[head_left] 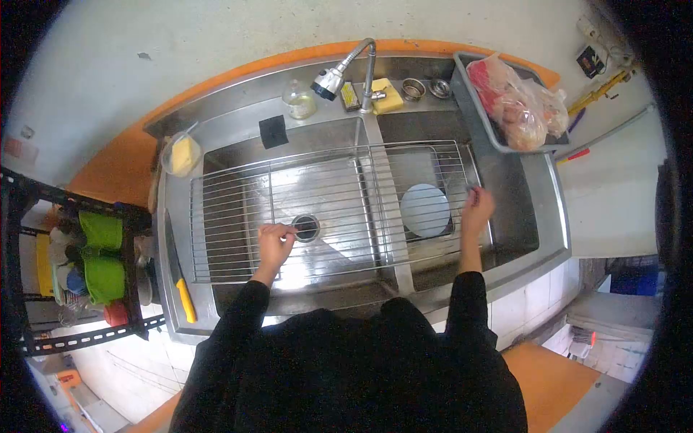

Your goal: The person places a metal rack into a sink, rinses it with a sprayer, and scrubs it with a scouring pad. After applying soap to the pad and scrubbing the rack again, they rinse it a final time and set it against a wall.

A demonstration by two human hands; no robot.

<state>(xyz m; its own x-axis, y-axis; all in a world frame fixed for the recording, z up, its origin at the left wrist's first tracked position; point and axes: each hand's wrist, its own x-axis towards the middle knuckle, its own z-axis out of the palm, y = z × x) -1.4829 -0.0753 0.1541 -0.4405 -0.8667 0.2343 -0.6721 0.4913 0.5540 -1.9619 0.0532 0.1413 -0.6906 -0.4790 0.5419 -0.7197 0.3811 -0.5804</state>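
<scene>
Two-handed grip on silver wire rack point(325, 189): curled left hand point(275, 244) on left-half bars, pinching right hand point(477, 208) at right end. Lying flat across stainless steel double sink point(546, 211); not released yet.

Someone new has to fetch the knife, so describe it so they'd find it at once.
Start at the double stainless steel sink. Along its flat left rim lies a long dark-bladed knife. Its yellow handle sets it apart from the green bowls racked beside it.

Left hand point(274, 244), right hand point(477, 209) grip wire rack point(328, 191) lying across double sink point(534, 238).
</scene>
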